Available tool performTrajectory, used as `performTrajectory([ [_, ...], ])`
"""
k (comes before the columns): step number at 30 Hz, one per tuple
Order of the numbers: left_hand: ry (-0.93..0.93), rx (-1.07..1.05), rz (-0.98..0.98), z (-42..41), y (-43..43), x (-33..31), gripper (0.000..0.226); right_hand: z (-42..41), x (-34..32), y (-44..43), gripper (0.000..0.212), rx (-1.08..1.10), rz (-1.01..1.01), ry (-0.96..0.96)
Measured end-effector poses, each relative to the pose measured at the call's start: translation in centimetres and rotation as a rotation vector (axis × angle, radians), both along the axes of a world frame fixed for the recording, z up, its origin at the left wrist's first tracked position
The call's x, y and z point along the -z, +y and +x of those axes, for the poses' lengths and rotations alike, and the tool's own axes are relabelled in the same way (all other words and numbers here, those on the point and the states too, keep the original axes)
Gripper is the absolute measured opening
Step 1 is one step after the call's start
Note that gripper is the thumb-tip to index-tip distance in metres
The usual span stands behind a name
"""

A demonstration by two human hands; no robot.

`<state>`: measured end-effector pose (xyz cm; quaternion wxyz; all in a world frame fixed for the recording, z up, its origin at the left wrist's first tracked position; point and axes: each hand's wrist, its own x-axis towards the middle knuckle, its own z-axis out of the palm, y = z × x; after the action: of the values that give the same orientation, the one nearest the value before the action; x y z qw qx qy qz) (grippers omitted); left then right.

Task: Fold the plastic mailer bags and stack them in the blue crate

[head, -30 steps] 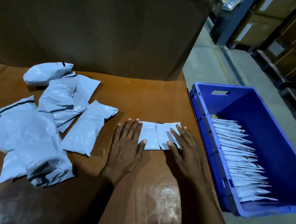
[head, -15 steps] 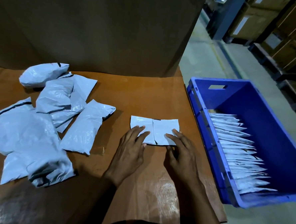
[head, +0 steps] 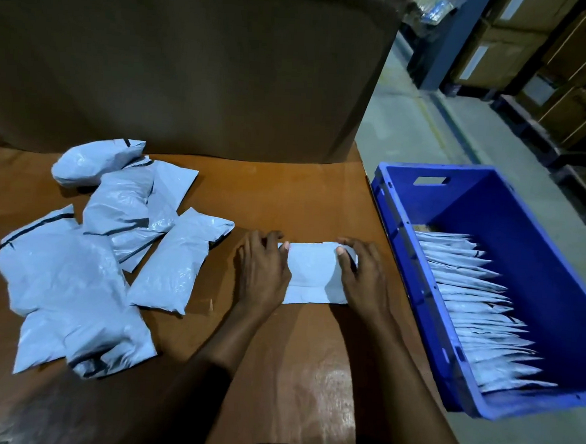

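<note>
While the loose pile (head: 76,270) crowds the left, my left hand (head: 263,271) and right hand (head: 363,281) each pinch an end of the folded bag (head: 312,278) on the table (head: 276,358). Slick plastic may spring open if either slips. Table edge is just right of it, with the blue crate (head: 491,206) beside it and bare floor right of its stacked row (head: 478,312).

hands: two are showing, left hand (head: 262,275) and right hand (head: 363,281) | flat bag (head: 310,274): one is lying | loose bags (head: 65,276): at least five are overlapping, exact number not clear | crate (head: 402,263): one is standing | packed bags (head: 478,312): more than ten are standing inside, too tight for counting | big box (head: 191,61): one is standing | table (head: 293,359): one is showing
</note>
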<state>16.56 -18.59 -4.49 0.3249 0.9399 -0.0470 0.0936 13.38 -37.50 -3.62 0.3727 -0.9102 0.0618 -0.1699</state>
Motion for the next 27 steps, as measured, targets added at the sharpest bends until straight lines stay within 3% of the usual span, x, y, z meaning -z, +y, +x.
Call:
performTrajectory([
  [2, -0.011, -0.037, 0.198, -0.2, -0.9, 1.2, 0.046, 0.0, 1.8, 0.7, 0.025, 0.08, -0.258, 0.022],
  [5, -0.093, 0.121, 0.355, -1.6, -1.6, 1.8, 0.064, -0.7, 1.8, 2.3, 0.035, -0.024, -0.4, -0.034],
  [13, -0.082, 0.228, 0.391, -2.1, -1.1, 4.1, 0.059, -0.8, 2.8, 2.7, 0.05, -0.219, -0.454, 0.1],
  [23, -0.07, 0.216, 0.417, -2.1, -0.3, 3.5, 0.062, -0.8, 2.1, 2.4, 0.054, -0.251, -0.479, 0.179],
  [27, -0.093, 0.157, 0.449, -4.3, 1.5, 3.5, 0.066, -3.2, 2.1, 3.0, 0.065, -0.144, -0.46, 0.212],
])
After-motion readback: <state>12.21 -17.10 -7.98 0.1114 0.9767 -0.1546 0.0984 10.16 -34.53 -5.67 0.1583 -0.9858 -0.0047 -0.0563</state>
